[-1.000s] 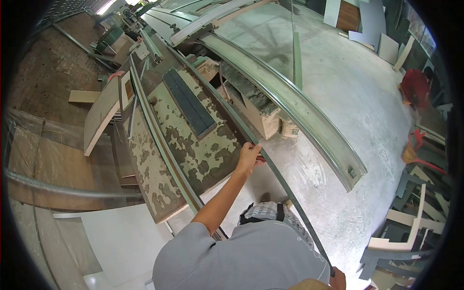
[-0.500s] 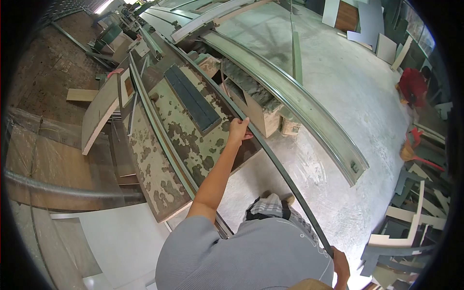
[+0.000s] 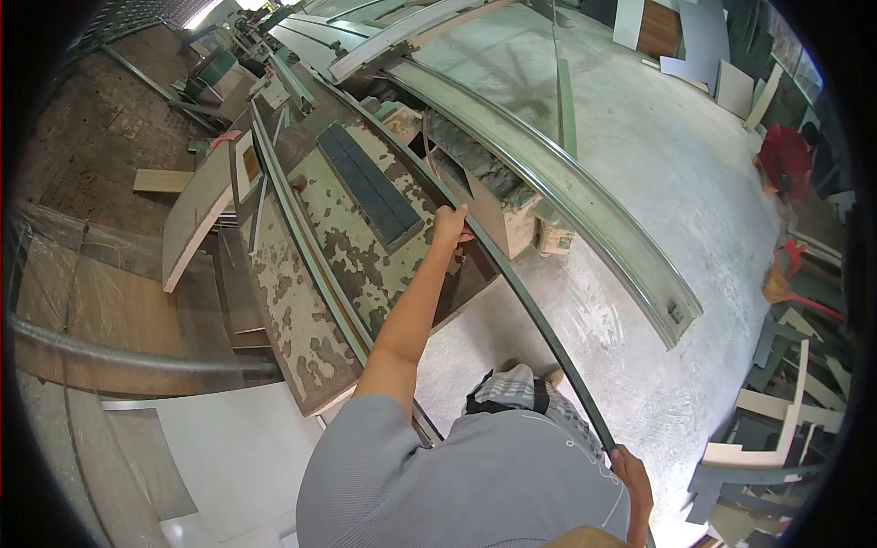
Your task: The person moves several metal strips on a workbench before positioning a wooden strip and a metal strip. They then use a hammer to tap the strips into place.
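Note:
A long, narrow dark-grey strip runs from beside my right hip forward along the edge of a machine bed. My left hand, arm stretched out, is closed around its middle stretch. Beside my waist, my right hand grips the strip's near part, with its fingers partly hidden. Left of the strip is the machine's worn bed, its coating patchy and flaked. A flat dark panel is set into that bed. The strip's far end cannot be made out.
A long metal rail extends over the floor on the right. Board offcuts are piled at the far right, near a broom and a red object. White sheets and plastic-wrapped boards are at the left.
Both hands have moved slightly forward, away from my body. The strip's near part has shifted a little to the left in view, still held in both hands.

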`<move>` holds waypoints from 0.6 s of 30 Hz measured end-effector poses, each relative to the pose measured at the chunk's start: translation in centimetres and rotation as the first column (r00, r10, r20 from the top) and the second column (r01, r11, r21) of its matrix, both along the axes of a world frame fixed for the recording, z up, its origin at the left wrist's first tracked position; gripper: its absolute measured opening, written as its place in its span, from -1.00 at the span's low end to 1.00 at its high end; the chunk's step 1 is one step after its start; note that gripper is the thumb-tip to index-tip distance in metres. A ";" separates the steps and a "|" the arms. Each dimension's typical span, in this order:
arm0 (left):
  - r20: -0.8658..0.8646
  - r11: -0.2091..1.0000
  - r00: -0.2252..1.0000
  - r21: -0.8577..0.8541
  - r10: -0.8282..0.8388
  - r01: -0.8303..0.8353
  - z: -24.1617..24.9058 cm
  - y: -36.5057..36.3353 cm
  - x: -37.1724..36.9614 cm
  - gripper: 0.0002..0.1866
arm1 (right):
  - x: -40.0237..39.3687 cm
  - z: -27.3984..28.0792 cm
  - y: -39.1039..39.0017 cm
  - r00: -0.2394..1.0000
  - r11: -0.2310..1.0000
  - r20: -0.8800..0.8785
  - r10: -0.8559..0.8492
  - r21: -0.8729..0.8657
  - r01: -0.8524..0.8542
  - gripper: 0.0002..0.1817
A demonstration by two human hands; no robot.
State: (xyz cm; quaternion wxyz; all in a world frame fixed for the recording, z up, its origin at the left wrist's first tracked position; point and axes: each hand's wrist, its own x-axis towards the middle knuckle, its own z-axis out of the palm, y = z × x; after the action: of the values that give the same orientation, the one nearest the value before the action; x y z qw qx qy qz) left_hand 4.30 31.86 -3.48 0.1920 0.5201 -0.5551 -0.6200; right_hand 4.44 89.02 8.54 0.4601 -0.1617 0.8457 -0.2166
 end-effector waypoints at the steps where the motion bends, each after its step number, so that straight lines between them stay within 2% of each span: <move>1: -0.001 1.000 1.000 0.000 0.000 0.000 -0.3 -0.4 -0.2 -0.67 | 0.0 0.0 -0.3 1.000 1.000 -0.005 -0.007 0.002 0.007 -0.57; 3: 0.054 1.000 0.999 -0.016 0.003 -0.002 -0.5 -1.1 -0.4 -0.67 | 0.1 -0.2 -0.7 1.000 1.000 -0.012 -0.014 -0.011 0.014 -0.57; 13: 0.097 0.999 0.995 -0.030 0.037 -0.034 -1.0 -3.7 -0.4 -0.70 | 0.0 -0.1 -3.4 0.999 0.999 0.019 -0.040 0.004 0.040 -0.58; 16: 0.073 0.996 0.995 -0.061 0.067 -0.063 -0.9 -4.2 -0.9 -0.63 | -0.1 -0.8 -3.6 0.999 1.000 -0.018 -0.028 -0.005 0.028 -0.56; 18: 0.128 0.996 0.989 -0.068 0.069 -0.061 -0.7 -4.6 -1.3 -0.63 | -0.3 -1.3 -3.7 0.999 0.999 -0.001 -0.045 -0.013 0.045 -0.55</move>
State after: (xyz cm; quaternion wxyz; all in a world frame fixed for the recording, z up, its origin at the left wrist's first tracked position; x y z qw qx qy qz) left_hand 2.99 27.22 -4.20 0.1918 0.5708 -0.5687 -0.5604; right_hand 4.16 85.27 7.25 0.4535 -0.1455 0.8481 -0.2323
